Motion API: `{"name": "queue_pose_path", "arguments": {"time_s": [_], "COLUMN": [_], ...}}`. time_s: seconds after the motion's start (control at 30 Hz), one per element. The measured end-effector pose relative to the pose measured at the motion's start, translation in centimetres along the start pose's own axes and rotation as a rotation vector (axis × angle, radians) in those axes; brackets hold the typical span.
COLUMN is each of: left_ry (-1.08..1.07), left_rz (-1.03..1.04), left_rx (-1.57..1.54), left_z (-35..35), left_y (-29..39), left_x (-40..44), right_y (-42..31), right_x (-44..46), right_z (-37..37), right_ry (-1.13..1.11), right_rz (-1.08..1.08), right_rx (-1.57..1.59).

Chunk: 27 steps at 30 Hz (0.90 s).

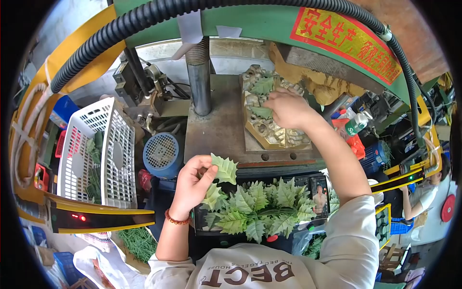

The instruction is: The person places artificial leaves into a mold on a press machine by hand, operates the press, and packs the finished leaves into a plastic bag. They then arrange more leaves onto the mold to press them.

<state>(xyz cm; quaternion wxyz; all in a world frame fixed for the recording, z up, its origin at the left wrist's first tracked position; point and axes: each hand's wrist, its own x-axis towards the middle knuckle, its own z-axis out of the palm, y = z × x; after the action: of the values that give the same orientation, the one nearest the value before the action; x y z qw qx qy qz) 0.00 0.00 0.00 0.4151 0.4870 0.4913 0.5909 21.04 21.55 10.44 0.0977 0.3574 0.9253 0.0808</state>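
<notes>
Leaves [263, 85] already lie on the mould [284, 137], upper centre; the lower-centre pile [258, 196] seems left to do. Left grip [193, 185] pinches one leaf [224, 169]; right grip [289, 109], I cannot tell

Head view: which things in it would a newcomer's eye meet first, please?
Probably the sign, yellow with red characters, on the green beam at the upper right. Next, perhaps, the leaf bunch at lower centre, with the left hand holding one leaf above its left end. The right hand is at the brassy mould, above centre.
</notes>
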Motion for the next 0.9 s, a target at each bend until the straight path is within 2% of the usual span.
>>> {"name": "queue_pose_path", "arguments": {"time_s": [0.17, 0.3, 0.37, 0.4, 0.47, 0.53, 0.57, 0.63, 0.7, 0.73, 0.8, 0.83, 0.9], "left_ry": [-0.002, 0.056, 0.009, -0.026, -0.096, -0.096, -0.083, -0.052, -0.056, -0.055, -0.047, -0.052, -0.107], "left_rz": [0.066, 0.016, 0.042, 0.073, 0.124, 0.133, 0.151, 0.189, 0.161, 0.13, 0.068, 0.065, 0.113], "left_rx": [0.034, 0.083, 0.161, 0.237, 0.388, 0.364, 0.341, 0.289, 0.278, 0.275, 0.273, 0.279, 0.219], "left_z": [0.5, 0.5, 1.0, 1.4, 2.2, 3.6, 4.4, 5.6, 5.4, 5.0, 4.2, 3.8, 2.9], "left_y": [0.0, 1.2, 2.9, 4.0, 5.5, 6.5, 7.0, 7.3, 6.3, 5.4, 3.5, 2.5, 0.4], "left_x": [-0.5, -0.4, 0.1, 0.6, 1.2, 1.8, 2.2, 2.6, 2.8, 2.9, 2.9, 2.9, 3.3], "right_y": [0.2, 0.6, -0.2, -1.6, -5.2, -6.3, -5.9, -4.2, -1.0, 0.4, 6.1, 7.6, 10.1], "right_x": [-1.3, -1.2, -1.9, -3.0, -5.9, -7.0, -7.2, -7.4, -7.3, -7.0, -2.2, -0.5, 3.1], "right_z": [1.1, 1.5, 0.8, -0.8, -3.7, -4.4, -4.0, -3.0, -2.8, -2.8, 3.3, 6.0, 10.2], "right_ry": [0.151, 0.199, 0.322, 0.314, 0.241, 0.016, 0.018, 0.245, 0.261, 0.312, 0.6, 0.601, 0.708], "right_rz": [-0.002, -0.093, -0.142, -0.132, -0.343, -0.597, -0.585, -0.607, -0.155, 0.063, 0.149, 0.153, 0.341], "right_rx": [0.116, -0.066, 0.036, 0.038, 0.634, 0.617, 0.622, 0.643, 0.985, 0.733, 0.634, 0.641, 0.296]}}
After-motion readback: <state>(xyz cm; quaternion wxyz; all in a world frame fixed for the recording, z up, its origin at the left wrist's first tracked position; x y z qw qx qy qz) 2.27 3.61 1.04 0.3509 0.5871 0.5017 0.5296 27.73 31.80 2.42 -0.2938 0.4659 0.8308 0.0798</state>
